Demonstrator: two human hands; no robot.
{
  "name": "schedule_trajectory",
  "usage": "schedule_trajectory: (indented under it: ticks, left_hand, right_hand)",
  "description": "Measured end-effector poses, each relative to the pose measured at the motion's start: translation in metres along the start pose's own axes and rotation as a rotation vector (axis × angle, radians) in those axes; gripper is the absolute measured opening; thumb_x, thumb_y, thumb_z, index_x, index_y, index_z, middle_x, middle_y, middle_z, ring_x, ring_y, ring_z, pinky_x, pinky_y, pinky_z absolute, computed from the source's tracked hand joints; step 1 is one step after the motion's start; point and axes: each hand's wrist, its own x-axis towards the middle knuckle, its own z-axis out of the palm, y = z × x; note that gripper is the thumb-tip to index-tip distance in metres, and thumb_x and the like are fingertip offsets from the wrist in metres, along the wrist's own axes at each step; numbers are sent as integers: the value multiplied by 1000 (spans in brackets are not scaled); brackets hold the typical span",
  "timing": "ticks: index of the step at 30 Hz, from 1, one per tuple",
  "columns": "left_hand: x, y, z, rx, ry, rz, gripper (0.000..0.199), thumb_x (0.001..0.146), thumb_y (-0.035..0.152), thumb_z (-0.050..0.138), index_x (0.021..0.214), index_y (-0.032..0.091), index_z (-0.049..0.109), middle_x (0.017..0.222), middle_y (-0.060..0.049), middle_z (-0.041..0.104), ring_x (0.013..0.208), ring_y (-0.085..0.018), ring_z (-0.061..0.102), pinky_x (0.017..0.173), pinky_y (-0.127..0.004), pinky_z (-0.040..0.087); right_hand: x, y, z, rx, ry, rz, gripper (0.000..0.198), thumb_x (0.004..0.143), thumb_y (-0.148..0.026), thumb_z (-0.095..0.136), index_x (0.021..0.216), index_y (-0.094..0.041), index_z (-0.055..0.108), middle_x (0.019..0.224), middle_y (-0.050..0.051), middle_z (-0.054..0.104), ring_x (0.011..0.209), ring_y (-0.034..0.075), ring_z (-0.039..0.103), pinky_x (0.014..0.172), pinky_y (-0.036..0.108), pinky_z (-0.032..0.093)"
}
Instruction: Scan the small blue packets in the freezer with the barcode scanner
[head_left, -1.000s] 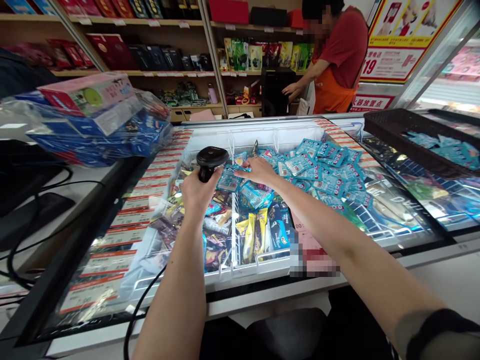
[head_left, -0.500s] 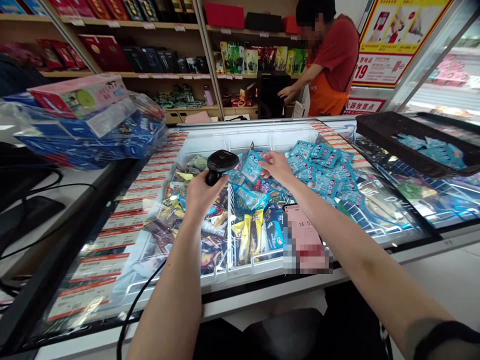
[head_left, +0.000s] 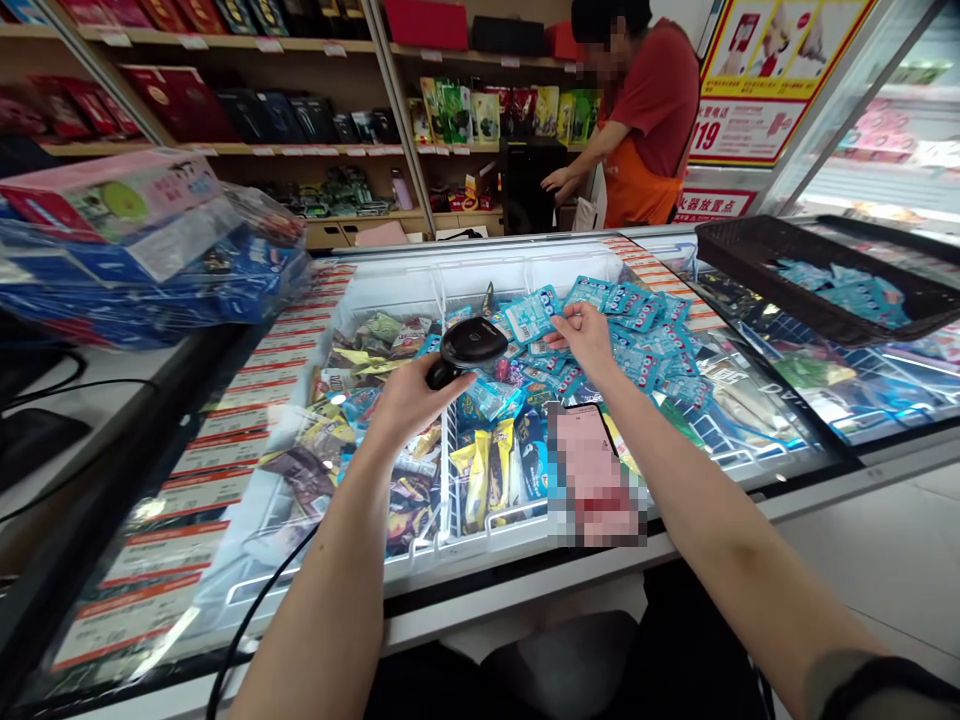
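Observation:
My left hand is wrapped round the handle of a black barcode scanner, its head tilted toward the right. Between the fingers of my right hand is the edge of a small blue packet with a barcode label facing up. The scanner's head is close to that packet, apart from it. A heap of similar blue packets lies on the freezer's glass top, beside and beyond my right hand. A phone with a pink screen rests on the glass below my right forearm.
Under the freezer glass are wire baskets of wrapped ice creams. A dark basket with blue packets stands at right. Plastic-wrapped boxes are piled at left. The scanner's cable trails by my left arm. A person in an orange apron stands behind.
The scanner has moved right, nearer the packet. My right hand has turned the packet from upright to a flatter angle, label showing. My view has shifted slightly right.

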Motion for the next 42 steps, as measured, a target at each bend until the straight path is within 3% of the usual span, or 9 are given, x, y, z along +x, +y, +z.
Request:
schedule_trajectory:
  ticks: [12, 29, 36, 42]
  left_hand:
    - [-3, 9, 4, -19, -88, 74, 48, 73, 60, 59, 86, 15, 68, 61, -2, 57, 59, -16, 49, 52, -24, 31]
    - [-5, 14, 2, -17, -90, 60, 48, 74, 61, 58, 88, 16, 68, 63, -3, 59, 61, -18, 52, 53, -25, 33]
    - [0, 1, 2, -43, 53, -23, 52, 74, 63, 58, 95, 17, 69, 60, -2, 59, 58, -17, 53, 52, -25, 32]
    - [6, -21, -4, -98, 204, -160, 51, 74, 64, 57, 89, 17, 68, 57, -3, 59, 56, -19, 58, 53, -26, 38]
  right_hand:
    - [-3, 1, 1, -3, 35, -4, 33, 76, -43, 68, 88, -24, 44, 56, -7, 62, 55, 19, 70, 51, 31, 58]
    - [-3, 4, 0, -5, 28, -17, 34, 77, -46, 67, 89, -24, 44, 56, -6, 62, 55, 19, 70, 52, 31, 58]
    - [-3, -1, 0, -10, 76, -26, 43, 76, -52, 65, 102, -23, 45, 61, -3, 63, 61, 24, 71, 55, 36, 58]
    - [-1, -1, -10, -207, 162, -71, 41, 84, -51, 55, 111, -20, 52, 67, 3, 68, 51, 23, 65, 52, 38, 54]
